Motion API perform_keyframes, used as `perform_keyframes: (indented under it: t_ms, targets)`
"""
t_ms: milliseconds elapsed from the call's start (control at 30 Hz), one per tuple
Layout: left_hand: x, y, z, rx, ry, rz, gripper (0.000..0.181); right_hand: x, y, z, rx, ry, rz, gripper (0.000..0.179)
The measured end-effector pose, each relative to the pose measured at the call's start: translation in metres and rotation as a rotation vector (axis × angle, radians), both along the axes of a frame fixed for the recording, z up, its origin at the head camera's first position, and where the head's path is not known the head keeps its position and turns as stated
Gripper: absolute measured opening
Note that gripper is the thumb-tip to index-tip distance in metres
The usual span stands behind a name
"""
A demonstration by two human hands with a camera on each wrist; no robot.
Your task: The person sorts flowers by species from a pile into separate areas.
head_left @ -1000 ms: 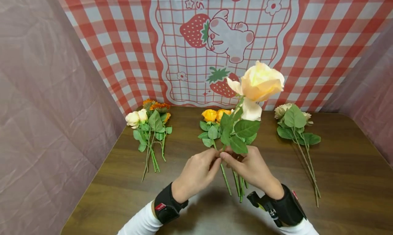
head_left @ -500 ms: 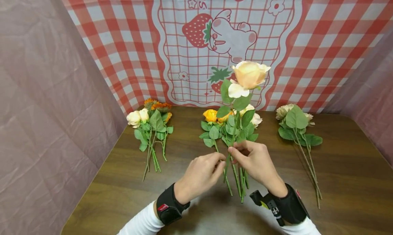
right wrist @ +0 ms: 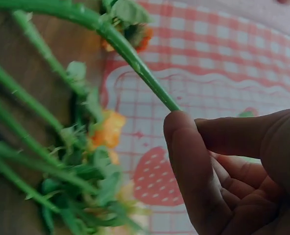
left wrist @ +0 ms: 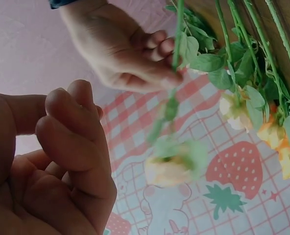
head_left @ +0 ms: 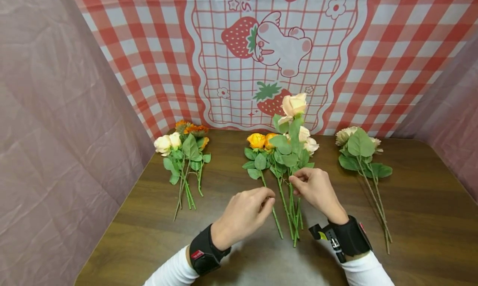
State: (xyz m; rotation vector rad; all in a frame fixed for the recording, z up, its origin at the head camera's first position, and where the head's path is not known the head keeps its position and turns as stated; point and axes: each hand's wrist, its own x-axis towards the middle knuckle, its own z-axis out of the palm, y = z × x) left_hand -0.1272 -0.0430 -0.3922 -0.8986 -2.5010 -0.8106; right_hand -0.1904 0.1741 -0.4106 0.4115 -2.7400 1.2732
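— Starting at the far left of the frame?
— A creased pinkish curtain (head_left: 71, 111). Then, left of centre on the brown wooden table (head_left: 145, 244), white roses (head_left: 162, 145) and orange flowers (head_left: 196, 129), lying with blooms toward the top and stems toward the bottom.
— And along the top?
— A red-and-white checked cloth (head_left: 396, 62), printed with strawberries.
— Lower centre?
— The left hand (head_left: 244, 211), with a black wristband (head_left: 207, 253) and a white sleeve (head_left: 169, 273). Fingers loosely bent, grasping nothing, near a green stem on the table. In the left wrist view too, bent fingers around nothing.
— Farther right, mid-frame?
— Orange roses (head_left: 257, 141), then pale roses (head_left: 310, 146), laid on the table, stems slanting toward the bottom.
— And above them?
— A peach rose (head_left: 294, 105), raised nearly upright in front of the cloth, just right of centre. Stem pinched between thumb and finger of the right hand (head_left: 315, 192); same pinch in the right wrist view. Touching the pale roses or not? Impossible to tell.
— At the right?
— Cream flowers (head_left: 345, 135) among broad green leaves, lying on the table, well apart from the right hand, long stems slanting toward the lower right.
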Motion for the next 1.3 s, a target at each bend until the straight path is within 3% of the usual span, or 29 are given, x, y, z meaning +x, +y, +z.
perform_keyframes:
  t_ms: [200,500,1000,1100,1300]
  targets:
    - [0.000,0.001,-0.001,-0.009,0.009,-0.006,0.008,-0.010,0.006,-0.014,0.064,-0.097,0.005,0.014]
    - [0.003,0.001,-0.001,-0.012,-0.012,-0.025,0.008,-0.018,0.006,-0.033,0.064,-0.193,0.006,0.014]
    - [0.002,0.003,-0.001,-0.026,-0.020,-0.040,0.008,-0.024,0.002,-0.045,0.027,-0.298,-0.057,0.018]
    - [0.002,0.003,-0.001,-0.029,-0.025,-0.045,0.008,-0.024,0.001,-0.045,0.015,-0.297,-0.056,0.022]
    - [0.003,0.004,-0.002,-0.035,-0.031,-0.051,0.008,-0.024,0.000,-0.048,0.069,-0.239,-0.025,0.011]
